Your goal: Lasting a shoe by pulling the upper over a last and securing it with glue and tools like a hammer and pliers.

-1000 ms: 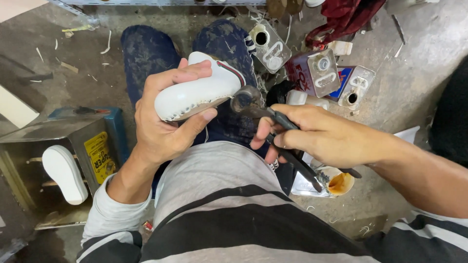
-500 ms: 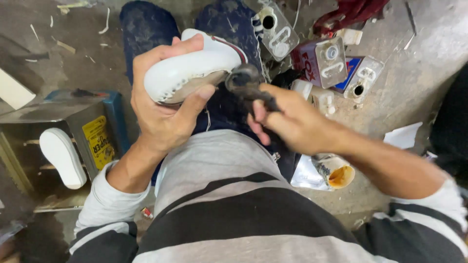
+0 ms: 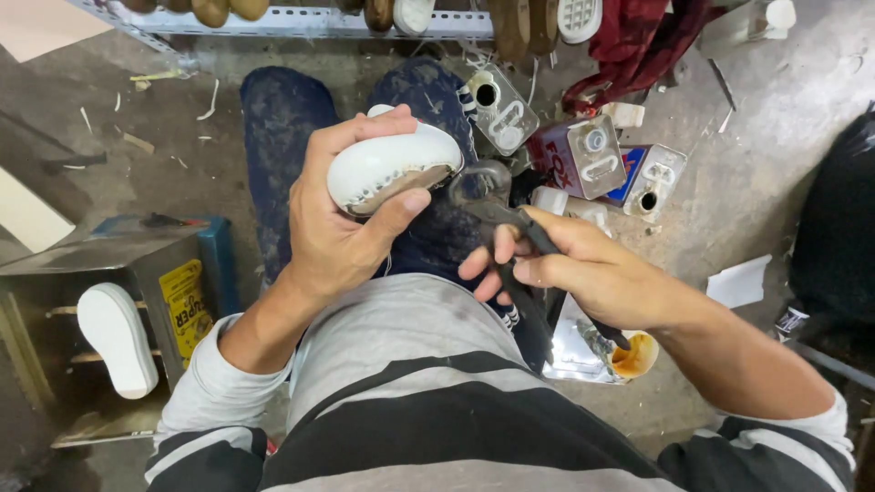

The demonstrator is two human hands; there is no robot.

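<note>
My left hand [image 3: 339,232] grips a white shoe upper on its last [image 3: 392,166], sole side turned toward me, above my dark blue trousers. My right hand [image 3: 574,264] holds dark metal lasting pliers [image 3: 488,196], whose curved jaws sit against the toe end of the white shoe. The pliers' handles run back under my right palm and are partly hidden by the fingers.
A metal oven box [image 3: 100,273] at the left holds another white shoe sole [image 3: 117,339]. Metal glue cans [image 3: 583,155] stand on the concrete floor ahead. A small glue pot [image 3: 633,357] sits by my right forearm. A shelf rail [image 3: 273,20] with lasts runs along the top.
My left hand has turned the shoe slightly, showing more of its pleated underside. My right hand has shifted the pliers so their jaws meet the shoe's toe end.
</note>
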